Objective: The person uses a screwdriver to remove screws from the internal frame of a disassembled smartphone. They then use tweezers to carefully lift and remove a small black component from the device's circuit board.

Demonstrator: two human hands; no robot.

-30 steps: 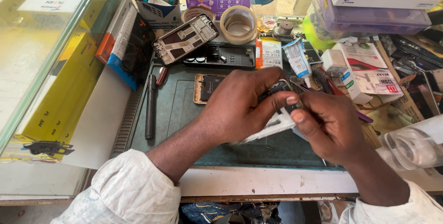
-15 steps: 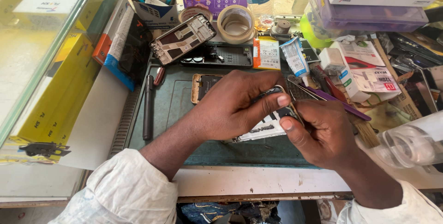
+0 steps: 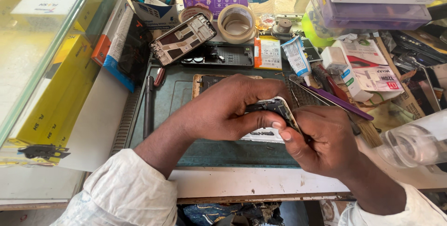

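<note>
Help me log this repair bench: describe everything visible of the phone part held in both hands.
The phone part is a dark, opened phone body with a pale metallic rim, its inner components partly showing. It is held tilted above the green work mat, mostly hidden by fingers. The left hand wraps it from above and behind; the right hand pinches its near edge with thumb and fingertips. Whether a screen is attached cannot be told.

Left hand (image 3: 228, 109) and right hand (image 3: 321, 140), fingertips together

matt green rubber mat (image 3: 186, 96), glossy tape rolls (image 3: 237, 22)
</note>
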